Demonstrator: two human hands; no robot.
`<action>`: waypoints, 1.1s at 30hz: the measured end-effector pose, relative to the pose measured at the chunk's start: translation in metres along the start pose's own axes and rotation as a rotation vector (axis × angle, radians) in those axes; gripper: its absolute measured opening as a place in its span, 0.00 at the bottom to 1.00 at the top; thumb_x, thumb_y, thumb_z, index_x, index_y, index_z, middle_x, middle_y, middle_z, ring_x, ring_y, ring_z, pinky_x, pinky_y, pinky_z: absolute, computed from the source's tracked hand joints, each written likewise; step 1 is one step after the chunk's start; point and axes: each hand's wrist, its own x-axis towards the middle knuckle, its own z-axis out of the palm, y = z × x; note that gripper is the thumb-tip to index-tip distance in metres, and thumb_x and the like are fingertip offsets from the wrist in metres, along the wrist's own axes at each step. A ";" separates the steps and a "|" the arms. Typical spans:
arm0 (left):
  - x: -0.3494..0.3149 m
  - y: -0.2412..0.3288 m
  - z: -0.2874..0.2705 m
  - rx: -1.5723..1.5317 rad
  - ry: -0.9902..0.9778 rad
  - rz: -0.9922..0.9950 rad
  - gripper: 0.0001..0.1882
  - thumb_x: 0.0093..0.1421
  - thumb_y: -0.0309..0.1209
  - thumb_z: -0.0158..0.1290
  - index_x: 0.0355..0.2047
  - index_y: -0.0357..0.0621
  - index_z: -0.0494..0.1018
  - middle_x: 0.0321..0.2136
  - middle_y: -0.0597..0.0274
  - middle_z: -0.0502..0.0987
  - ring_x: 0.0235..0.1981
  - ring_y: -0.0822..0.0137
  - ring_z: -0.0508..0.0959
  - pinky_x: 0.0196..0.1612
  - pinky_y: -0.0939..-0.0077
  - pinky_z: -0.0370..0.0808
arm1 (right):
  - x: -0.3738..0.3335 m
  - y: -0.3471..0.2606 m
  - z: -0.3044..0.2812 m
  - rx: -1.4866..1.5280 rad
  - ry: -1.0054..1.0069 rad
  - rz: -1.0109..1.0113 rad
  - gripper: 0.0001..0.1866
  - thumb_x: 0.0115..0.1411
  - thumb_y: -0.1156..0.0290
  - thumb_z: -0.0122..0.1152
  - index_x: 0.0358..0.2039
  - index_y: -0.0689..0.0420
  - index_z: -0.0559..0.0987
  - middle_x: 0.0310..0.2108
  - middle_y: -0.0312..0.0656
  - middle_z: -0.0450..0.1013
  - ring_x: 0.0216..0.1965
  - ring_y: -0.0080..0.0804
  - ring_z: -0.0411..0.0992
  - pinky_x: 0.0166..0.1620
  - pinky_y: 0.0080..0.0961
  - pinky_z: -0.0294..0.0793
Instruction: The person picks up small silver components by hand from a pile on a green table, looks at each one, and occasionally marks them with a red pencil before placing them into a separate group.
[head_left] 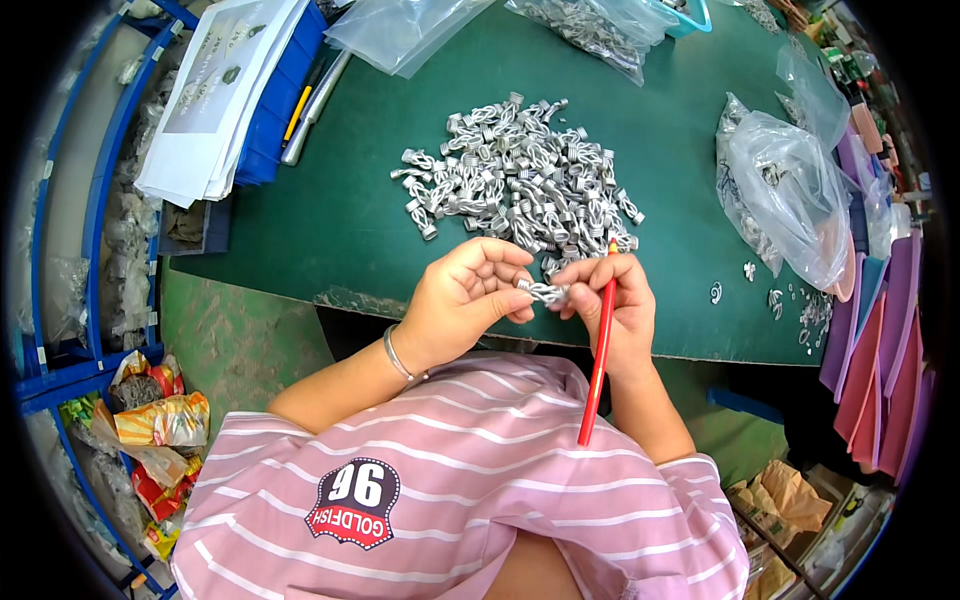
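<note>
Between my two hands, at the table's near edge, is a small silver twisted-loop metal piece (543,292). My left hand (460,295) pinches its left end between thumb and fingers. At the other end, the fingertips of my right hand (625,300) close on the piece. A red pencil (597,375) is also held in my right hand, its pointed tip up toward the pile and its long end slanting down over my shirt. Just beyond my hands lies a heap of similar metal pieces (530,170), with ribbed ends and twisted loops.
The green table (330,225) carries clear bags of parts (785,185) at right and a few loose small pieces (815,315). Papers (225,95) rest on a blue bin (268,125) at left, beside a yellow pencil (298,112). Blue shelving (95,220) stands farther left; purple panels (895,330) stand right.
</note>
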 end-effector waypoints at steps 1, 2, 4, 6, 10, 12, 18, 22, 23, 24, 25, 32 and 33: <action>-0.001 -0.001 0.002 0.039 0.004 0.043 0.13 0.53 0.18 0.54 0.39 0.32 0.68 0.32 0.57 0.73 0.31 0.71 0.76 0.34 0.81 0.75 | -0.001 0.004 -0.002 0.091 -0.049 0.026 0.10 0.54 0.83 0.54 0.29 0.57 0.63 0.36 0.47 0.70 0.36 0.29 0.71 0.40 0.22 0.72; -0.001 -0.001 0.003 0.078 0.008 0.085 0.14 0.52 0.18 0.54 0.39 0.32 0.67 0.33 0.57 0.72 0.32 0.71 0.75 0.34 0.81 0.74 | -0.002 0.008 -0.003 0.097 -0.072 -0.008 0.10 0.53 0.84 0.54 0.29 0.57 0.63 0.35 0.47 0.70 0.37 0.29 0.71 0.40 0.23 0.72; -0.003 -0.001 0.004 0.299 -0.038 0.191 0.14 0.50 0.16 0.55 0.38 0.32 0.68 0.34 0.57 0.72 0.33 0.71 0.75 0.35 0.82 0.74 | -0.001 0.016 -0.004 0.111 -0.118 -0.075 0.12 0.52 0.86 0.55 0.28 0.56 0.63 0.34 0.46 0.70 0.37 0.29 0.71 0.41 0.24 0.72; -0.003 0.002 0.003 0.448 -0.074 0.277 0.14 0.49 0.15 0.56 0.37 0.32 0.69 0.35 0.57 0.71 0.34 0.72 0.74 0.35 0.82 0.73 | -0.001 0.017 0.000 0.093 -0.093 -0.110 0.14 0.50 0.88 0.56 0.28 0.56 0.63 0.34 0.46 0.70 0.37 0.31 0.71 0.42 0.25 0.72; -0.004 0.003 0.005 0.435 -0.015 0.299 0.12 0.47 0.15 0.56 0.35 0.31 0.71 0.36 0.58 0.70 0.35 0.71 0.73 0.35 0.82 0.73 | 0.000 0.015 0.003 -0.038 -0.024 -0.240 0.17 0.47 0.88 0.59 0.28 0.56 0.62 0.35 0.47 0.69 0.39 0.32 0.70 0.41 0.25 0.72; -0.002 0.000 0.000 0.362 0.059 0.258 0.12 0.48 0.16 0.56 0.35 0.31 0.71 0.35 0.57 0.70 0.34 0.71 0.74 0.35 0.82 0.74 | 0.001 0.009 0.007 -0.147 0.028 -0.353 0.18 0.46 0.88 0.61 0.28 0.56 0.61 0.36 0.47 0.68 0.39 0.32 0.70 0.40 0.25 0.72; -0.003 0.003 0.001 -0.062 0.108 -0.223 0.08 0.54 0.21 0.53 0.34 0.31 0.71 0.26 0.58 0.76 0.25 0.71 0.77 0.32 0.81 0.77 | 0.002 0.002 0.022 -0.281 0.009 -0.510 0.24 0.44 0.87 0.64 0.32 0.55 0.58 0.38 0.48 0.66 0.36 0.31 0.70 0.37 0.24 0.74; -0.003 0.003 -0.002 -0.127 0.033 -0.344 0.09 0.56 0.24 0.51 0.36 0.32 0.69 0.26 0.58 0.75 0.25 0.71 0.77 0.31 0.80 0.77 | 0.003 -0.001 0.030 -0.302 0.057 -0.550 0.23 0.43 0.86 0.64 0.30 0.55 0.59 0.36 0.48 0.67 0.33 0.33 0.71 0.36 0.25 0.74; -0.003 0.002 -0.003 -0.136 0.008 -0.362 0.09 0.58 0.26 0.50 0.37 0.32 0.69 0.27 0.58 0.75 0.25 0.71 0.77 0.31 0.79 0.78 | 0.004 -0.001 0.031 -0.318 0.067 -0.567 0.22 0.43 0.86 0.65 0.29 0.55 0.60 0.35 0.48 0.68 0.33 0.34 0.72 0.35 0.26 0.74; -0.002 0.002 -0.003 -0.216 0.008 -0.383 0.10 0.59 0.27 0.49 0.38 0.33 0.68 0.27 0.59 0.74 0.26 0.71 0.77 0.31 0.79 0.78 | 0.005 -0.003 0.031 -0.411 -0.003 -0.601 0.21 0.43 0.86 0.65 0.28 0.56 0.60 0.33 0.48 0.69 0.32 0.35 0.72 0.35 0.27 0.74; -0.002 0.002 -0.002 -0.296 0.009 -0.403 0.11 0.60 0.29 0.47 0.39 0.34 0.67 0.28 0.59 0.73 0.27 0.71 0.76 0.31 0.78 0.78 | 0.006 -0.005 0.032 -0.503 -0.073 -0.634 0.21 0.43 0.85 0.66 0.26 0.56 0.61 0.32 0.48 0.70 0.32 0.36 0.72 0.35 0.28 0.74; -0.001 0.010 0.000 -0.393 -0.005 -0.507 0.08 0.64 0.34 0.42 0.39 0.44 0.63 0.17 0.71 0.60 0.15 0.79 0.58 0.15 0.86 0.53 | 0.015 -0.006 0.015 -0.789 0.070 -0.656 0.16 0.43 0.85 0.63 0.21 0.57 0.63 0.28 0.46 0.73 0.29 0.39 0.72 0.33 0.29 0.71; -0.002 0.009 -0.002 -0.349 -0.026 -0.480 0.08 0.63 0.34 0.43 0.38 0.44 0.63 0.16 0.72 0.57 0.15 0.80 0.55 0.15 0.86 0.52 | 0.022 -0.006 0.005 -0.925 0.217 -0.601 0.15 0.43 0.85 0.62 0.21 0.58 0.64 0.27 0.45 0.72 0.30 0.40 0.71 0.34 0.30 0.70</action>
